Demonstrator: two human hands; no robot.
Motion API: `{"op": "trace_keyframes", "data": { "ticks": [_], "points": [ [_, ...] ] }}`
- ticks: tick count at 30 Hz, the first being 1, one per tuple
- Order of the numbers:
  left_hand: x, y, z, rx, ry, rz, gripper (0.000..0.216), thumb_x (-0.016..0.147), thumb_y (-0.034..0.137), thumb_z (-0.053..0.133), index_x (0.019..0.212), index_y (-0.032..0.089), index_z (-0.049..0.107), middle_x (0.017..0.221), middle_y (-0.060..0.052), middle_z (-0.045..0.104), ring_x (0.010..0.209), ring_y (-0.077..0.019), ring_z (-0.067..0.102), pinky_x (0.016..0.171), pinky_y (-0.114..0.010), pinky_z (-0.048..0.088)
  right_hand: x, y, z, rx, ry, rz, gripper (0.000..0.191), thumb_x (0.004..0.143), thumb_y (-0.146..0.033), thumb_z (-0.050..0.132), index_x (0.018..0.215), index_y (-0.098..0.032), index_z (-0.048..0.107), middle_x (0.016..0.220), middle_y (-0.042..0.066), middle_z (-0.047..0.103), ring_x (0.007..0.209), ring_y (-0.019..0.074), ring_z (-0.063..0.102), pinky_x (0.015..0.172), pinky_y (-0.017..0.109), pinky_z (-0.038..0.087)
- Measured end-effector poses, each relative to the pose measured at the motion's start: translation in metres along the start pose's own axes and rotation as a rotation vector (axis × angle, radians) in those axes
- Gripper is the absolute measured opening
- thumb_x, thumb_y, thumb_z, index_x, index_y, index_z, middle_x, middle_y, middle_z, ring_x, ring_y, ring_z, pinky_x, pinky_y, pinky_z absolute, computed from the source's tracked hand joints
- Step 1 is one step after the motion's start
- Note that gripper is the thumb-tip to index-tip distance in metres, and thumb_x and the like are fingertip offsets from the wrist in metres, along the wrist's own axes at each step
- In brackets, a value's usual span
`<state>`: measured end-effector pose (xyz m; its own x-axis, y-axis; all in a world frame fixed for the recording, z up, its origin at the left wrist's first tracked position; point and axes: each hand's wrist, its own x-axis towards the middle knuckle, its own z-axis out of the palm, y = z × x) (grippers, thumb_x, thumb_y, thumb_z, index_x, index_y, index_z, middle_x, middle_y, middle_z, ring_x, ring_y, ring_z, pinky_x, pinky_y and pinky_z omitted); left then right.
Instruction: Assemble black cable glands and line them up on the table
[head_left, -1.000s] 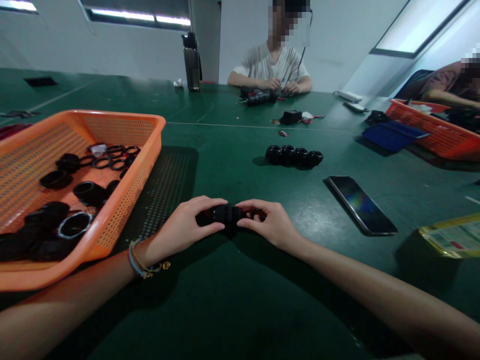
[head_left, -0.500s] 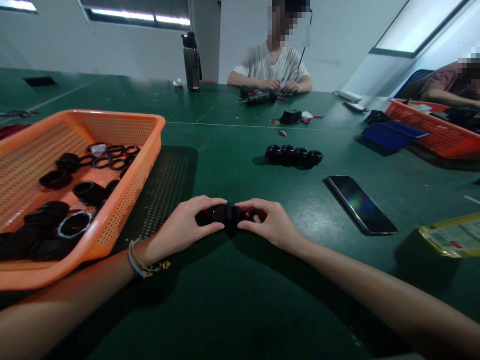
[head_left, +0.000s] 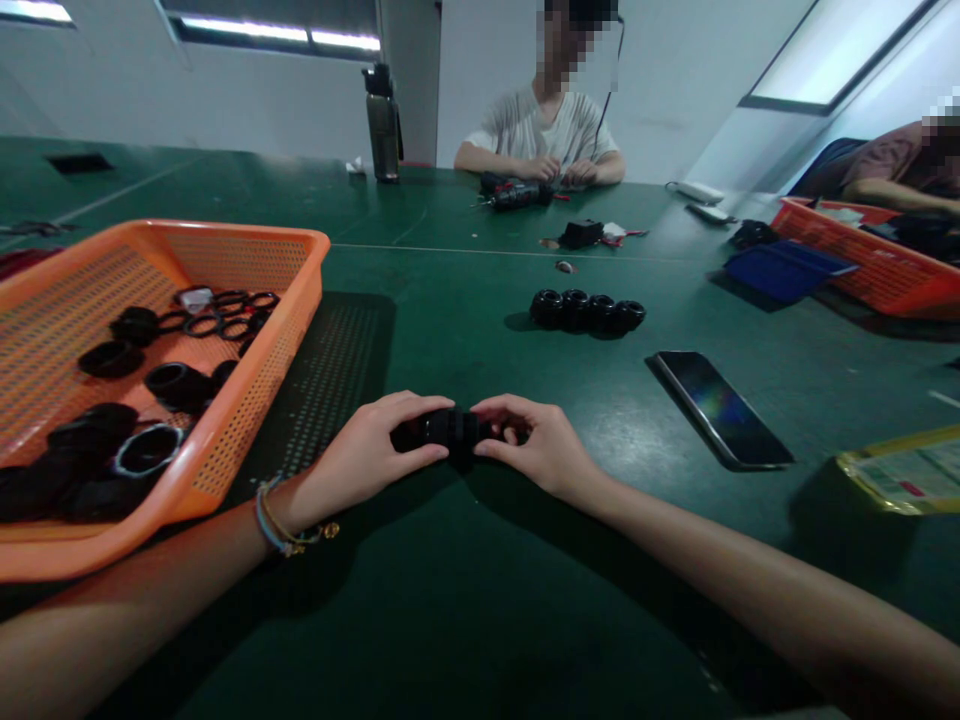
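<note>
A black plastic cable gland point(head_left: 459, 428) lies crosswise between my hands, close above the green table. My left hand point(head_left: 386, 435) grips its left end between thumb and fingers. Its right end is pinched by my right hand point(head_left: 529, 435), the fingers curled round it and partly hiding it. Farther off, several similar black cable glands point(head_left: 587, 312) stand side by side in a row. To the left, an orange perforated basket point(head_left: 259, 400) holds loose black rings point(head_left: 204, 325) and black threaded fittings point(head_left: 180, 385).
A phone point(head_left: 720, 410) lies right of my hands, with a yellow-edged box point(head_left: 907, 470) beyond it. Across the table point(head_left: 450, 600) are a power drill point(head_left: 517, 193), a bottle point(head_left: 384, 130) and a seated person point(head_left: 551, 130). A blue tray point(head_left: 787, 270) and another orange basket point(head_left: 870, 265) sit at far right.
Almost nothing differs. Both hands keep their hold on the cable gland, with only a slight shift of the right fingers.
</note>
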<state>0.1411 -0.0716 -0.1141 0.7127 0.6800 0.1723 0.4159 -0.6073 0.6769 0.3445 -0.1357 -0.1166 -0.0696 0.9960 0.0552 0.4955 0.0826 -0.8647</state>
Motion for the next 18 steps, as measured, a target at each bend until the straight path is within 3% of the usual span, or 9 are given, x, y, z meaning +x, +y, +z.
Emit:
{"op": "trace_keyframes", "data": {
  "ticks": [18],
  "points": [
    [-0.0002, 0.0003, -0.0003, 0.005, 0.004, 0.014, 0.038, 0.077, 0.034, 0.061, 0.113, 0.021, 0.06, 0.101, -0.004, 0.066, 0.089, -0.0183, 0.061, 0.083, -0.03, 0.046, 0.0007, 0.0009, 0.0004, -0.003, 0.004, 0.015, 0.028, 0.07, -0.018, 0.069, 0.098, -0.016, 0.068, 0.078, 0.002, 0.068, 0.056, 0.0091, 0.046, 0.052, 0.023, 0.039]
  ]
}}
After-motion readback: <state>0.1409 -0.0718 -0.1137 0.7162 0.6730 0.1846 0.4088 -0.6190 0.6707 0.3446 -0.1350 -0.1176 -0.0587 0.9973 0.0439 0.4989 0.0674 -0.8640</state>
